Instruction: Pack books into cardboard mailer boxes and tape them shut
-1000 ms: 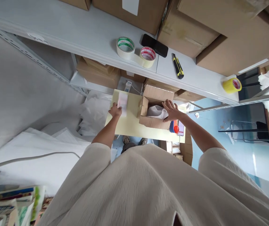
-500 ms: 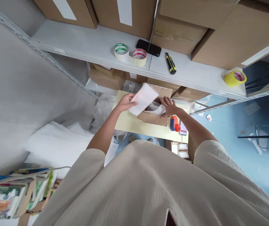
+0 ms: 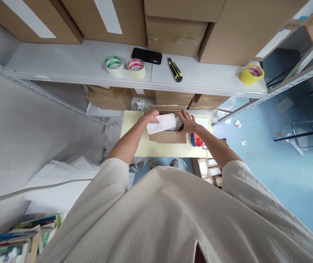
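A white wrapped packet (image 3: 161,123) is in my left hand (image 3: 151,117), the thumb on top near its left end. It lies tilted over the opening of a small cardboard box (image 3: 167,137), whose near flap is folded outward. My right hand (image 3: 187,123) grips the right end of that box, its thumb towards the near side and fingers at the far side. White wrapping material (image 3: 178,124) shows inside the box beside the packet; the rest of the inside is hidden. The box stands on a pale yellow tabletop (image 3: 134,142).
A blue and orange tape dispenser (image 3: 196,140) is right of the box. On the grey shelf (image 3: 90,54) above lie tape rolls (image 3: 136,68), a black phone (image 3: 147,56), a yellow cutter (image 3: 175,70) and yellow tape (image 3: 251,74). Large cartons (image 3: 172,33) stand behind them.
My left hand has brought the white packet right and down, from beside the box to over its opening. My right hand stays at the box's right end. The camera view has shifted.
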Demonstrator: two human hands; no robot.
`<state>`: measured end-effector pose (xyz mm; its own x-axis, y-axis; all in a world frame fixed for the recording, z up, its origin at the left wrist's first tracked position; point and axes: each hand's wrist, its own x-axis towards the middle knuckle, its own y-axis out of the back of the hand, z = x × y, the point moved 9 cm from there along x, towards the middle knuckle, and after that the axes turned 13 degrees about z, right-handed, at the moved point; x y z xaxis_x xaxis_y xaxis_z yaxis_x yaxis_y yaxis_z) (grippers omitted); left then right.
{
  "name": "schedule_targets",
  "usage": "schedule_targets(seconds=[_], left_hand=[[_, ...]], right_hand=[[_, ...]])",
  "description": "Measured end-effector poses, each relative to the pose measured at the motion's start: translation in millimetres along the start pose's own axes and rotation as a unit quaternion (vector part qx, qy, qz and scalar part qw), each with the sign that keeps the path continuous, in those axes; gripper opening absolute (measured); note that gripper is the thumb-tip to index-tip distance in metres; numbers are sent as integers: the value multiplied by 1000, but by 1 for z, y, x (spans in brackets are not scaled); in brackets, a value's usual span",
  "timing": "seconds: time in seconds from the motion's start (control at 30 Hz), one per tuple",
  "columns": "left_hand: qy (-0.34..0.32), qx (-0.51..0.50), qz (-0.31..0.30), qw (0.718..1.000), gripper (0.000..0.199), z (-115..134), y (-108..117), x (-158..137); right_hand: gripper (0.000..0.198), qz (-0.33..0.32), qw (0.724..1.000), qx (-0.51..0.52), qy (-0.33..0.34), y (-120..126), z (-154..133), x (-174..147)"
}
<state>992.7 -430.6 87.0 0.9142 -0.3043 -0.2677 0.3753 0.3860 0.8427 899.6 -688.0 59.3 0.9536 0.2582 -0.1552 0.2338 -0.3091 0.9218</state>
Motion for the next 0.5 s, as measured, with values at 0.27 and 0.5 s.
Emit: schedule_targets(seconds=[0.27, 0.5], left_hand=[[-72, 65, -13, 995, 46, 33, -24, 11], [-154, 30, 101, 982, 43, 42, -18, -32]], right_hand=[[167, 2, 1000, -1, -24, 4, 3, -10], [166, 6, 999, 2, -50, 5, 13, -14]])
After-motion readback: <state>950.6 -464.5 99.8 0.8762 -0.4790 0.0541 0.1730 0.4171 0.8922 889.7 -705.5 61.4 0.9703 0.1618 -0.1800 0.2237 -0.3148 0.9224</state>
